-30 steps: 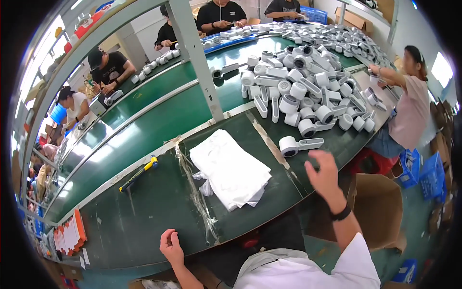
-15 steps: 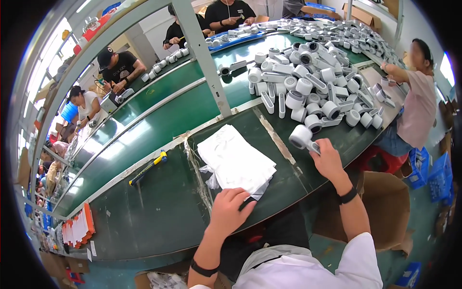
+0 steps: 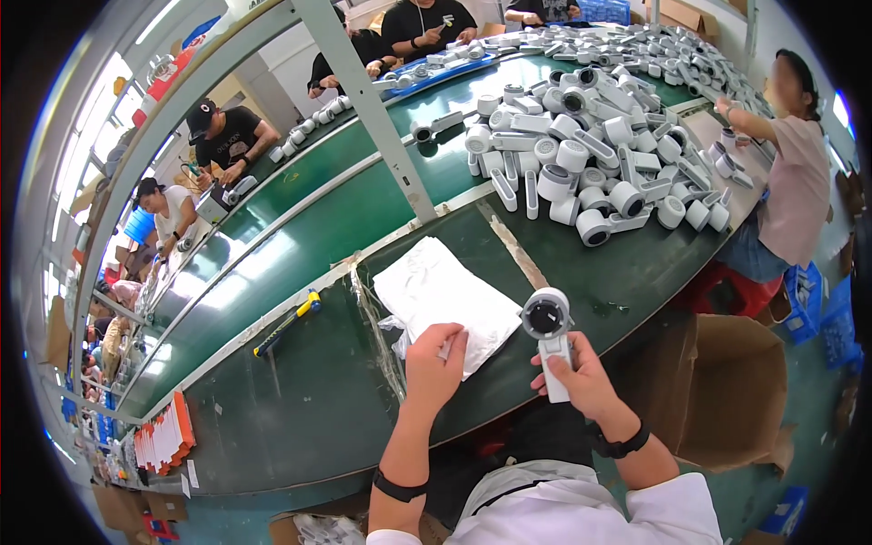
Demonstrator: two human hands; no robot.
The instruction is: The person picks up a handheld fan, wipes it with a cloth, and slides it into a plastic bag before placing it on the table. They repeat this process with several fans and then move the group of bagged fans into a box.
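My right hand (image 3: pixel 581 377) holds a white plastic device (image 3: pixel 549 338) by its flat handle, its round head with a dark face pointing up. My left hand (image 3: pixel 434 363) pinches the near edge of a stack of white plastic bags (image 3: pixel 445 295) lying on the dark green table (image 3: pixel 300 409). Both hands are close together at the table's near edge.
A large heap of the same white devices (image 3: pixel 590 163) lies on the table to the far right. A yellow-and-blue tool (image 3: pixel 286 322) rests at the left. An open cardboard box (image 3: pixel 731 391) stands on the floor at my right. Other people work along the green conveyor (image 3: pixel 300 227).
My right hand picked a white device from near the heap and drew it toward me. My left hand came up from the table's near edge onto the bag stack.
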